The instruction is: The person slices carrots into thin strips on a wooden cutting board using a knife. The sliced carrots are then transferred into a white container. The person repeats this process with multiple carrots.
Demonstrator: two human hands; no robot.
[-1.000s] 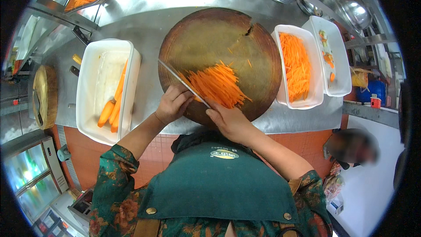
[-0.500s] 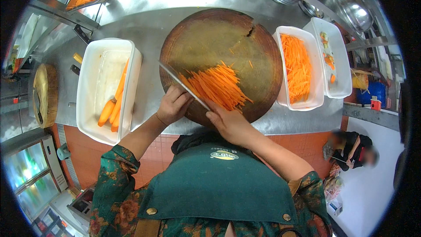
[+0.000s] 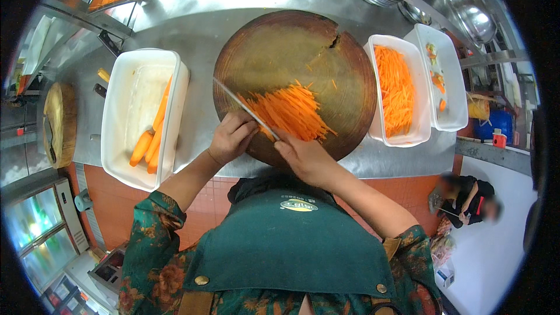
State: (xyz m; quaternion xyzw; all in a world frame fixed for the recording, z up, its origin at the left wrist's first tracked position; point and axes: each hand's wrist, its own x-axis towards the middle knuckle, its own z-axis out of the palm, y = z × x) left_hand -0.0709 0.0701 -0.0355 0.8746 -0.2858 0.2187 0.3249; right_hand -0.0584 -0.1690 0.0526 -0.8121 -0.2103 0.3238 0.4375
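A round wooden chopping board (image 3: 280, 41) with a crack at its far right edge lies before me. My right hand (image 3: 306, 157) grips a kitchen knife (image 3: 242, 103) at its near end, the thin blade slanting toward the far left. On the blade's left side my left hand (image 3: 234, 135) is closed, its bent fingers against the blade; whatever lies beneath them is hidden. A heap of shredded carrot (image 3: 286, 111) spreads along the blade's right side, with a few loose shreds beyond it.
Left of the board stands a white tub (image 3: 125, 81) with several peeled carrots (image 3: 142, 147). To the right are a tub of carrot shreds (image 3: 394, 90) and another with scraps (image 3: 449, 90). A smaller wooden board (image 3: 64, 122) is far left. A person (image 3: 472, 198) sits at lower right.
The knife has shifted very slightly and both hands stay almost in place. The carrot heap looks nearly the same.
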